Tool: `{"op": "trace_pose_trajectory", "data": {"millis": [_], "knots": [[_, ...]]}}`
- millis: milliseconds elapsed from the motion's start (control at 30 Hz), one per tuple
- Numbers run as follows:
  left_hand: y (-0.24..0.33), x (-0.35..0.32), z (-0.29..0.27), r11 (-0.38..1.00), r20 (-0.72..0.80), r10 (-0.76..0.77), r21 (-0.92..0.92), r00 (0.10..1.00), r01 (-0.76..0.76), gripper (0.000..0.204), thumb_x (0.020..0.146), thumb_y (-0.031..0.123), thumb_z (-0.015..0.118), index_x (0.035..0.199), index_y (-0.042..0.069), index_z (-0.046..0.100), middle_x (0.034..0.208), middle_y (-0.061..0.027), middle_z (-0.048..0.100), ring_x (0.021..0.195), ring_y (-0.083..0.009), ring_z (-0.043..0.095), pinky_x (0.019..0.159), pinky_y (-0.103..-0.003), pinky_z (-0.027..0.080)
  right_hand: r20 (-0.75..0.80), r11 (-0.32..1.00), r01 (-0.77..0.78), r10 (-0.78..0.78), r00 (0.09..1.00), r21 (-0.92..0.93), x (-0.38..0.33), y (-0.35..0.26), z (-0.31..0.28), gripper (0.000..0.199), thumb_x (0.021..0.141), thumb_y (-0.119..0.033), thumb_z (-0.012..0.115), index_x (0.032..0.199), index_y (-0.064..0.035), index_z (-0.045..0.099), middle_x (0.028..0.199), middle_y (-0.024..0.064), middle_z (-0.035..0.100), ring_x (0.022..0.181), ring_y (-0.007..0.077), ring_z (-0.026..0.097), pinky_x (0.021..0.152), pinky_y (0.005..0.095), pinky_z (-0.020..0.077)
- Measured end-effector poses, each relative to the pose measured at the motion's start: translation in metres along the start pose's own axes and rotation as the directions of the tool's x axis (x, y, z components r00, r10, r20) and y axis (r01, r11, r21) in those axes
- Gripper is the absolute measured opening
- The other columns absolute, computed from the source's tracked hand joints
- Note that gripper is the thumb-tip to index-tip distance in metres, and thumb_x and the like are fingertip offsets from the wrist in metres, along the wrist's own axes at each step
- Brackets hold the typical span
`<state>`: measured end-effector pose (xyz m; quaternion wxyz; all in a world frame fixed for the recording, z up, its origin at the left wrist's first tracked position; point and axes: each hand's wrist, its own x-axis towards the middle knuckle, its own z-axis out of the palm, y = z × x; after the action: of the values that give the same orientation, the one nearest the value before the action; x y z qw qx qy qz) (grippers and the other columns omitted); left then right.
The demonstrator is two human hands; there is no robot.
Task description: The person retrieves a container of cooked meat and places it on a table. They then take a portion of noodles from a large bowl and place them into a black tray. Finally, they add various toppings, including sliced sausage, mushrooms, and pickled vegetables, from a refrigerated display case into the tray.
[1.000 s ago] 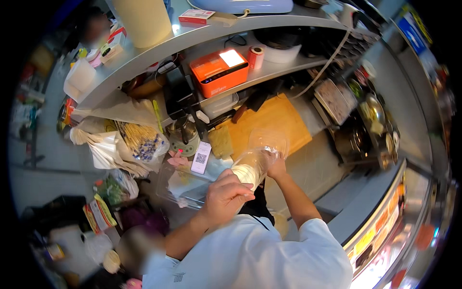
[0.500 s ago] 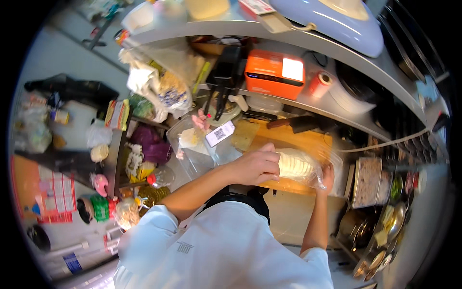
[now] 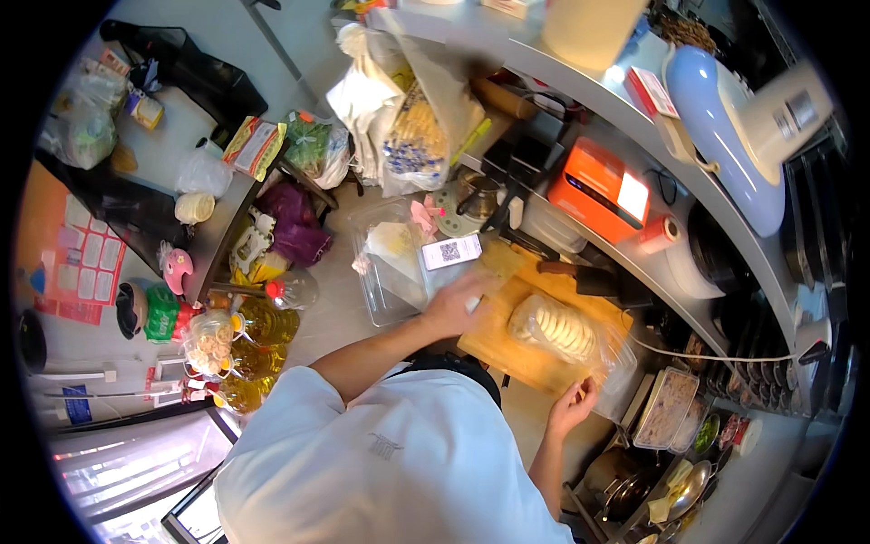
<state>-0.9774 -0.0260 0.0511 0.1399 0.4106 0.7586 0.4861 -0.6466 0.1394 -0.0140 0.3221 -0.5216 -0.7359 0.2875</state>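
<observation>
A clear plastic bag (image 3: 555, 330) holding a row of pale, slice-like pieces lies on the wooden cutting board (image 3: 482, 337). My left hand (image 3: 451, 306) is over the board's left edge, apart from the bag; motion smears its fingers. Beyond the bag's near right end, at the board's near edge, my right hand (image 3: 573, 405) has loosely curled fingers with nothing visible in them. A cleaver (image 3: 594, 279) with a brown handle rests along the far side of the board. Left of the board, a phone (image 3: 451, 252) lies against a clear plastic tray (image 3: 390, 313) with a white sheet in it.
An orange box (image 3: 598, 189) and a red-white roll (image 3: 659, 234) stand on the shelf behind the board. A white cable (image 3: 716, 356) runs along the right. Oil bottles (image 3: 263, 335) stand at left. Food containers (image 3: 668, 410) sit at right, near several pans.
Both hands have come off the bag, which now lies on the board. My left hand has moved left toward the phone, and my right hand has dropped nearer to me. The view has turned.
</observation>
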Motion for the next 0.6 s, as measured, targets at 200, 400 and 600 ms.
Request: {"op": "trace_pose_trajectory", "data": {"millis": [200,400,600], "knots": [[-0.125,0.067,-0.105,0.895,-0.734,-0.253,0.07,0.631,0.441,0.053,0.08,0.024,0.087,0.12,0.002,0.06,0.114,-0.0154,0.058,0.113,-0.0357,0.056,0.096,-0.043,0.048,0.093,0.996,0.079,-0.082,0.992,0.035,-0.041,-0.062,0.007,0.019,0.098,-0.005,0.062,0.115,0.0031,0.064,0.114,0.0164,0.063,0.103,0.0287,0.062,0.085,0.0367,0.0548],[-0.17,0.098,-0.13,0.882,-0.586,-0.396,-0.029,0.707,0.47,0.029,0.085,0.021,0.081,0.104,0.006,0.066,0.108,-0.012,0.07,0.102,-0.0332,0.066,0.089,-0.043,0.053,0.162,0.939,0.344,-0.344,0.925,0.031,-0.06,-0.124,0.031,0.014,0.091,0.005,0.066,0.105,0.0023,0.067,0.103,0.0189,0.066,0.094,0.033,0.066,0.079,0.0375,0.0561],[-0.166,0.083,-0.134,0.955,-0.644,-0.252,-0.046,0.722,0.291,0.02,0.099,0.015,0.069,0.113,0.003,0.063,0.103,-0.013,0.074,0.094,-0.0253,0.071,0.085,-0.036,0.054,0.185,0.951,0.308,-0.307,0.933,0.027,-0.067,-0.163,0.038,0.009,0.09,0.002,0.071,0.098,-0.0009,0.07,0.096,0.0164,0.068,0.087,0.0333,0.068,0.077,0.0386,0.056]]}}
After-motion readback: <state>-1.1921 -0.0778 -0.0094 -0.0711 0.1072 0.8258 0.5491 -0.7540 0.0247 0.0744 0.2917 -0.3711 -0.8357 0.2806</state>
